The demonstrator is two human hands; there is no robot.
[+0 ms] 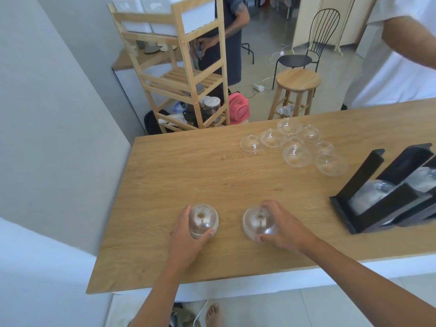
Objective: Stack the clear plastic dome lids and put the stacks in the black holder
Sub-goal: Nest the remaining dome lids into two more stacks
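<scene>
My left hand [186, 239] grips a small stack of clear dome lids [203, 219] standing on the wooden table [179, 175] near its front edge. My right hand [283, 228] grips a second stack of dome lids [258, 224] just to the right of the first. Both stacks stand dome up with the hole on top. Several loose dome lids [296, 155] lie spread at the back of the table. The black holder [387, 210] stands tilted at the right, with lid stacks [371, 193] lying in its slots.
A person in a white shirt [396, 67] stands behind the table's far right edge. Beyond the table are a wooden stool [297, 80], a wooden shelf rack [179, 74], a pink fan [238, 107] and a second person. A grey wall [52, 114] borders the left.
</scene>
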